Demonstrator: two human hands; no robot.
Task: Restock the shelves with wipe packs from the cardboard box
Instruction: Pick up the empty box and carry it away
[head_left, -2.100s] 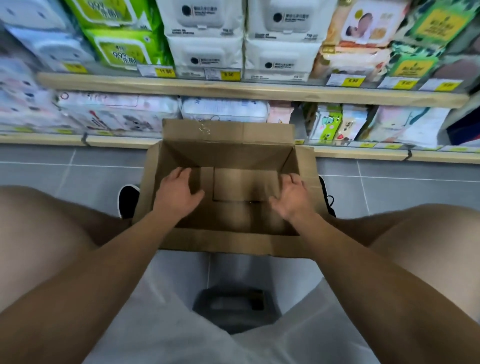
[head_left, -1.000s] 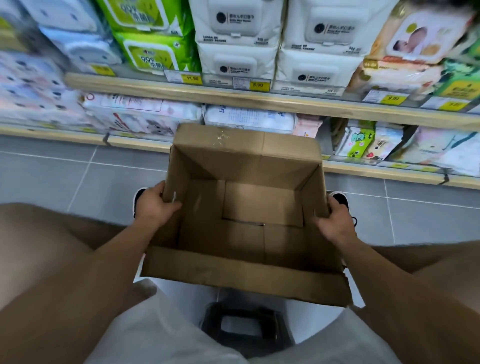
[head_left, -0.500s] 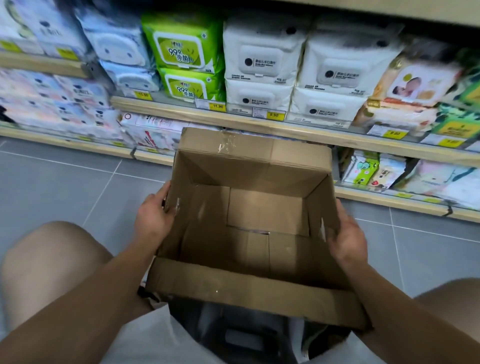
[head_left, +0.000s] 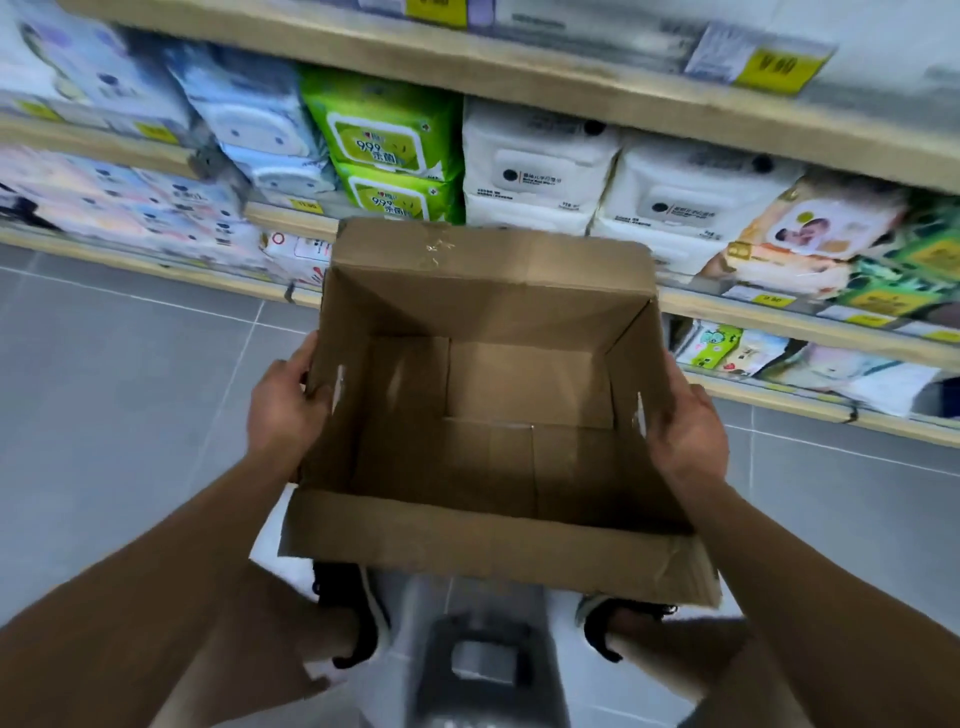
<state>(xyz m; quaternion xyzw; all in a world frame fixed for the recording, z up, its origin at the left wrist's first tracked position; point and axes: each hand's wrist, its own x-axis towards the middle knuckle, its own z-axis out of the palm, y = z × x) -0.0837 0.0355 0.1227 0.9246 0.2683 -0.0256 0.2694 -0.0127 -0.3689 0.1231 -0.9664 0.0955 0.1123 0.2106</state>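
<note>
Cardboard box (head_left: 483, 395) gripped at its side walls by left hand (head_left: 280, 410) and right hand (head_left: 685, 431).

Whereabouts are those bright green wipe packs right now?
The green wipe packs sit stacked on the middle shelf, upper centre of the head view, just left of the white packs and behind the cardboard box.

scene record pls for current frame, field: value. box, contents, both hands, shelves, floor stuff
box: cardboard box, open top, flaps up, held off the floor
contents: no wipe packs visible inside
left hand: grips the box's left wall
right hand: grips the box's right wall
shelves: wooden shelves stocked with green wipe packs and white wipe packs
price tags: yellow tag, blurred
floor: grey tiles; dark stool below the box
</note>
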